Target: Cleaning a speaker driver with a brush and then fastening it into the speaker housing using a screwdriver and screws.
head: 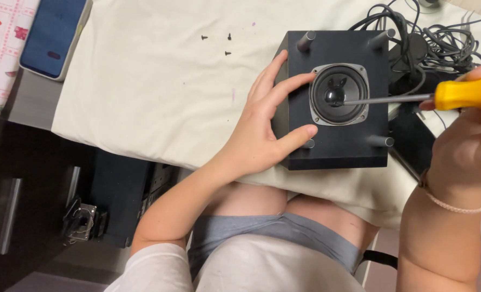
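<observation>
- The speaker box [338,146] lay face-up on the cloth [143,92] near the tabletop's front edge, its round driver [339,93] uppermost.
- The left hand [265,121] was spread wide over the box's left side, fingers on the face beside the driver and thumb along the lower part, holding it flat.
- The right hand [470,140] was closed round the screwdriver [451,94] by its yellow handle; the shaft ran nearly level, tip at the driver's centre.
- To do this well, the shaft probably wanted to stand more upright over a screw head, so the tip would not skid onto the cone.
- The left hand's press looked worth keeping firm, fingers clear of the tip.
- Three loose screws [219,44] lay on the cloth, well apart from the box; others might best join them.
- Cables [430,32] lay tangled just beyond the box.
</observation>
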